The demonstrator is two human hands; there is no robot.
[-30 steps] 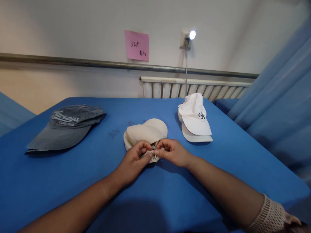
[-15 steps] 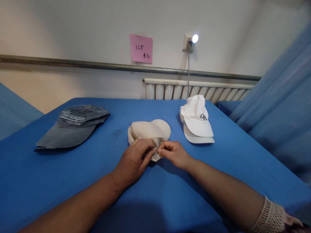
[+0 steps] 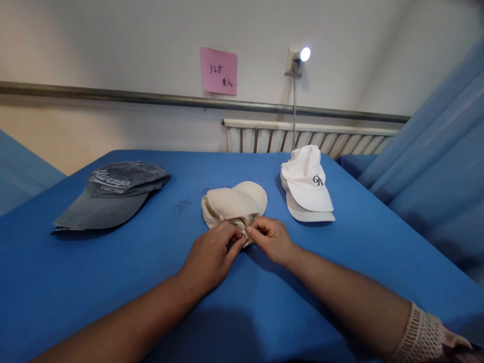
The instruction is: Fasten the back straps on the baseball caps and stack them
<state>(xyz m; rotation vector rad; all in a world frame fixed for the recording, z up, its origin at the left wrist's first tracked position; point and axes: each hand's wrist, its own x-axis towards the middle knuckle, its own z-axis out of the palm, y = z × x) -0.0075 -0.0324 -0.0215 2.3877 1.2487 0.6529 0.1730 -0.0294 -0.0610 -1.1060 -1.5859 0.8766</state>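
A cream baseball cap (image 3: 232, 202) lies on the blue-covered table, its brim pointing away to the right and its back strap towards me. My left hand (image 3: 215, 252) pinches the strap end near a small metal buckle, mostly hidden by the fingertips. Close beside it, my right hand (image 3: 271, 238) pinches the strap from the other side with thumb and forefinger. The fingertips of both hands almost meet at the cap's near edge.
A dark grey cap (image 3: 117, 194) with white lettering sits on the left. Stacked white caps (image 3: 308, 181) stand at the right. Behind the blue table (image 3: 113, 287) are a radiator (image 3: 264, 136), a rail and a plugged-in cord; a blue curtain (image 3: 442, 166) hangs on the right.
The metal buckle, plainly visible before, is now mostly covered by my fingers. The cap has shifted slightly, and more of its back opening shows between my hands.
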